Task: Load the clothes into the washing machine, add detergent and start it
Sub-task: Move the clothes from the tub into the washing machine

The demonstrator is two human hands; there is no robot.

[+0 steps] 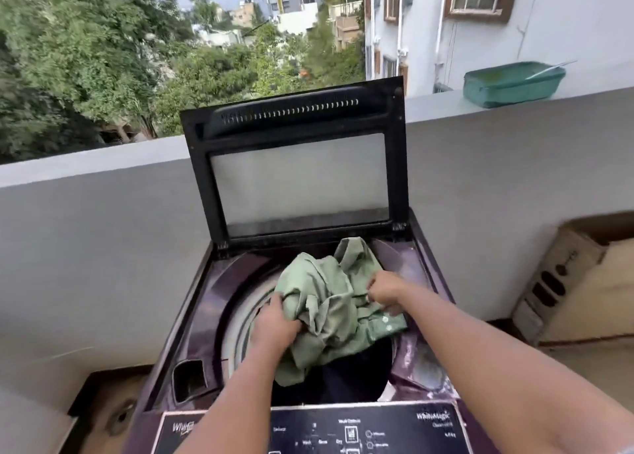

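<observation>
**Both hands on the green shirt over the open drum**

At the far left, a parapet wall (103, 193) runs behind the washing machine (192, 320), with trees beyond it. Near the machine's front left corner sits a dark detergent compartment (189, 380), uncovered. Your left hand (278, 326) is next — its grip is clenched on the left side of a crumpled green shirt (329, 302), fingers buried in the cloth. The shirt hangs bunched over the mouth of the drum (240, 323), its lower folds dropping into the dark opening, its upper edge rising toward the hinge of the lid (295, 165), which stands upright behind it. Your right hand (386, 290) grips the shirt's right side, fingers curled into the fabric just above a buttoned cuff (387, 323). Below your forearms lies the control panel (377, 433), printed with white labels too blurred to read fully. Further right, a cardboard box (576, 282) leans against the wall — and a green tub (511, 84) rests on the parapet's top.
</observation>
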